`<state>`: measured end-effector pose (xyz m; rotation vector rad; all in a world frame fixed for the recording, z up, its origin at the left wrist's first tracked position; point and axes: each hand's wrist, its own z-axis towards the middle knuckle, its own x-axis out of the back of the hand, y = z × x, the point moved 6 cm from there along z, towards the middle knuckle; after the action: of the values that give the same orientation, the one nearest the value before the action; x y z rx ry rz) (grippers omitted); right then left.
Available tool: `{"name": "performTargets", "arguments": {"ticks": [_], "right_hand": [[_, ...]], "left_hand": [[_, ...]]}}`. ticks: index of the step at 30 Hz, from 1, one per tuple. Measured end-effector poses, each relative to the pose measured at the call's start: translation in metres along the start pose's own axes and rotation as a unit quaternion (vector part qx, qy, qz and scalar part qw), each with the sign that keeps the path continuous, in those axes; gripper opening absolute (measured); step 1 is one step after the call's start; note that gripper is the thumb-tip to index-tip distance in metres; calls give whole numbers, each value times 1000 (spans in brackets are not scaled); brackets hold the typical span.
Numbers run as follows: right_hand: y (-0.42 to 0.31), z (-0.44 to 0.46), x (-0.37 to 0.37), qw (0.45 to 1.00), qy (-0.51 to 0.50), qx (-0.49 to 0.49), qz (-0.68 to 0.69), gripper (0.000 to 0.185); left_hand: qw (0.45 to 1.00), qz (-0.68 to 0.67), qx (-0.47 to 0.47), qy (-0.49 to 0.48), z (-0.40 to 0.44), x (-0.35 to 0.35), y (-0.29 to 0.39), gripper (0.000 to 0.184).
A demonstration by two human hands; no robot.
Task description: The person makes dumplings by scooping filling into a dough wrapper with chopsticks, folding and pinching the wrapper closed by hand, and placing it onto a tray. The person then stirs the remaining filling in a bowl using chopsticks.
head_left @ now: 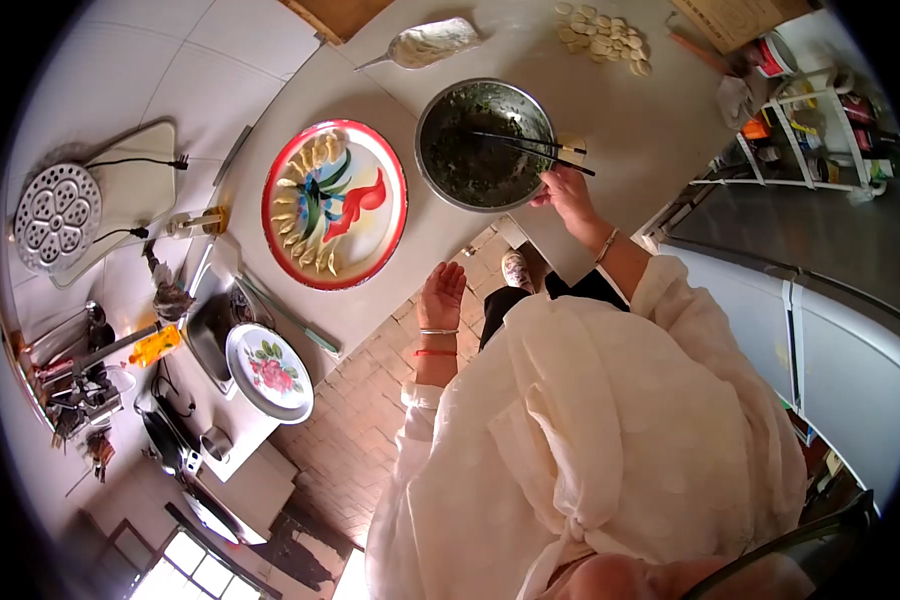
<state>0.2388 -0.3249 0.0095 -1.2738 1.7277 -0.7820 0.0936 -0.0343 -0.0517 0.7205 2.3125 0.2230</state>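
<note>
My right hand point(569, 196) is at the near right rim of a metal bowl point(432, 178), its fingers closed against the edge. Inside the bowl is a dark green chopped filling point(470, 155). A pair of black chopsticks point(530, 146) leans over the right rim, with their ends just above my right fingers. My left hand point(443, 287) hangs palm up off the counter's near edge, fingers stretched out, with nothing visible in it. Left of the bowl lies a red-rimmed enamel tray point(402, 215), where folded dumplings point(288, 215) line the left side.
Behind the bowl, a floury scoop point(435, 43) and many small dough pieces point(605, 35) lie on the counter point(630, 120). A floral tray point(305, 400) rests by the sink point(205, 335) at left. A wire rack point(810, 130) stands at right.
</note>
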Motion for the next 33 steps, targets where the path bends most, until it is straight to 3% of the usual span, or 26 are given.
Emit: {"name": "performTargets", "arguments": {"ticks": [9, 20, 27, 29, 30, 32, 33], "right_hand": [[-2, 25, -38, 999, 48, 7, 21, 19], [-3, 11, -18, 995, -56, -87, 8, 23], [1, -5, -38, 985, -136, -86, 54, 23], [7, -9, -23, 987, -137, -83, 14, 22], [9, -5, 1, 990, -80, -6, -119, 21], [8, 4, 50, 916, 30, 152, -371, 18], [-8, 3, 65, 883, 81, 203, -415, 17]], "left_hand": [[999, -22, -36, 5, -9, 21, 5, 26], [995, 56, -43, -72, -4, -45, -1, 30], [994, 102, -14, -22, -4, -57, -14, 29], [994, 103, -8, -38, -4, -60, -18, 29], [994, 103, -8, -43, -5, -61, -19, 29], [995, 92, -8, -37, -6, -63, -23, 29], [996, 87, -8, -33, -7, -63, -24, 29]]}}
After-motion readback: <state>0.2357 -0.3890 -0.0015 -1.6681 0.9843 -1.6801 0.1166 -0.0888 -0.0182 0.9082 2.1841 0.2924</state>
